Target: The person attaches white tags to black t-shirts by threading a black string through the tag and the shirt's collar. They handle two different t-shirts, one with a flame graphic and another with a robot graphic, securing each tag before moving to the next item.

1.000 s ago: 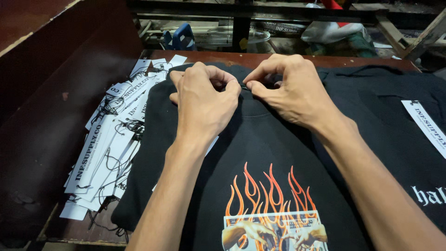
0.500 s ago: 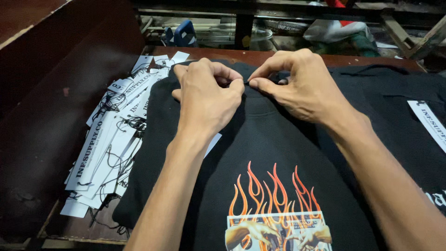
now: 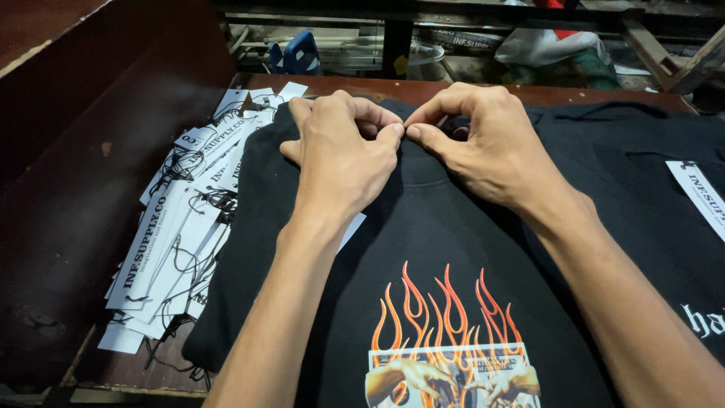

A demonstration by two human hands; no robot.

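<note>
Head view, looking down over both forearms. A black garment [image 3: 423, 249] lies flat on a wooden surface [image 3: 468, 92], its flame-and-hands print [image 3: 445, 340] facing up and its neck edge turned away from the person, so that the collar sits within easy reach of both hands. The left hand [image 3: 343, 155] and the right hand [image 3: 487, 147] rest on the cloth at that neck edge, knuckles raised, thumbs and forefingers drawn together until the tips of the two hands touch at the middle of the collar. Both hands are pinched closed on something small there; whether it is a fold of fabric, a label or a string cannot be told, since the fingers hide it. The other fingers curl loosely and press the cloth down, which appears to keep the collar from shifting. Just left of the garment, partly under its edge, lies a heap of white paper hang tags [image 3: 181, 227] with black strings. To the right a second black garment [image 3: 649, 174] is spread, a white tag [image 3: 698, 193] lying on it. Behind the surface, cluttered shelving is visible.
</note>
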